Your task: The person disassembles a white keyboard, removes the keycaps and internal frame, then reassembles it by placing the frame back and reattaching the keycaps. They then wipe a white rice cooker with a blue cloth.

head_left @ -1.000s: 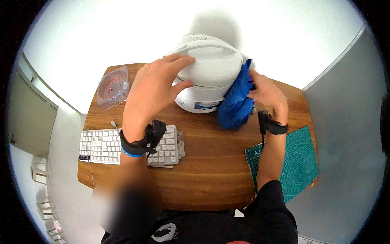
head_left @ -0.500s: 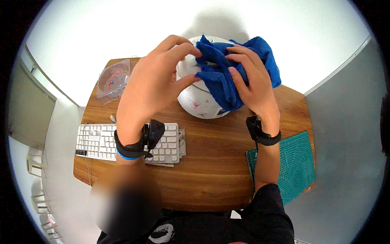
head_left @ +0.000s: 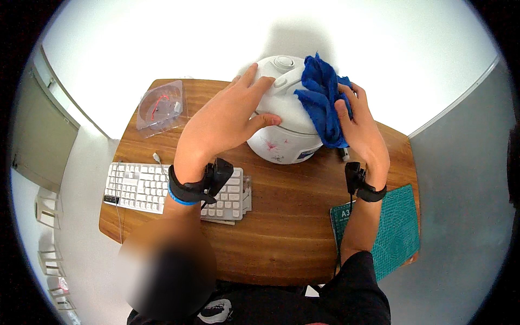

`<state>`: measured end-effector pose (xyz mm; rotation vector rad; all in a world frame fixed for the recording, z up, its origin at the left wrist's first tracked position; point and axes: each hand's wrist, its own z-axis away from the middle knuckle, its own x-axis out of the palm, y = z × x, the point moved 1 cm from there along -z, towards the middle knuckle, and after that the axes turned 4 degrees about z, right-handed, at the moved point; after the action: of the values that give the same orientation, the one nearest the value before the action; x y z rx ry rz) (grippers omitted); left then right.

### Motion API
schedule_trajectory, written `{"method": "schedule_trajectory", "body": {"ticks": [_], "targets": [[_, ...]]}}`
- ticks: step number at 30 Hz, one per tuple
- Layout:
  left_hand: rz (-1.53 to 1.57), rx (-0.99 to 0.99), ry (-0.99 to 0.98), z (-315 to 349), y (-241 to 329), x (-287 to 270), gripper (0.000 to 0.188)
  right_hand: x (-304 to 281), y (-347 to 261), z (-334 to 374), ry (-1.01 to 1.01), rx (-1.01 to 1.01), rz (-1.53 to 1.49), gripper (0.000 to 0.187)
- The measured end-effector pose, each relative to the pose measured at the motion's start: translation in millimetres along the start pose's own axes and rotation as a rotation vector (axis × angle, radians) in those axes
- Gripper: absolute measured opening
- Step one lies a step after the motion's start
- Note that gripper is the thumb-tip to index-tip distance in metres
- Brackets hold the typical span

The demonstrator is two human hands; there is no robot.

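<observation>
A white rice cooker (head_left: 287, 146) with a pink flower print stands at the back of the table, its lid down. Fingers spread, my left hand (head_left: 233, 111) rests against the left side of the lid, holding nothing. My right hand (head_left: 360, 122) grips a crumpled blue cloth (head_left: 323, 103) at the cooker's right side. The cloth drapes over the right part of the lid and down the wall. Part of it is hidden behind my right fingers. Each wrist wears a black strap with a small black device.
A white keyboard (head_left: 138, 184) lies front left, partly under my left forearm, with a cable by it. Behind it sits a clear plastic tray (head_left: 162, 108) with a red piece inside. A green cutting mat (head_left: 398, 233) covers the right front corner. A white wall rises behind the table.
My right hand has shifted right with the cloth, uncovering the lid's top and vent. My left hand has come off the cloth's edge and spread onto the lid.
</observation>
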<state>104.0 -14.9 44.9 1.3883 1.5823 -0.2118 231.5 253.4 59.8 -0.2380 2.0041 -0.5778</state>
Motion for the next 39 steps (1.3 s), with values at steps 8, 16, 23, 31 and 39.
{"method": "schedule_trajectory", "body": {"ticks": [8,16,23,31,39], "targets": [[0.025,0.114,0.013,3.3,21.2,-8.1,0.063,0.1,-51.1,28.3,-0.008,-0.447,0.277,0.064],[-0.057,0.169,0.001,6.6,19.8,-5.5,0.068,-0.5,-56.3,24.6,-0.089,-0.672,0.112,0.067],[-0.022,0.158,-0.054,7.0,21.7,-9.0,0.072,-3.7,-17.1,-0.2,0.088,-0.304,-0.253,0.069],[-0.027,0.148,-0.036,10.3,22.7,-6.2,0.066,-6.3,11.1,-3.1,-0.043,-0.037,-0.034,0.066],[-0.034,0.132,-0.07,6.6,24.9,-8.5,0.065,-22.1,-39.8,26.0,-0.135,-0.308,0.194,0.082]]}}
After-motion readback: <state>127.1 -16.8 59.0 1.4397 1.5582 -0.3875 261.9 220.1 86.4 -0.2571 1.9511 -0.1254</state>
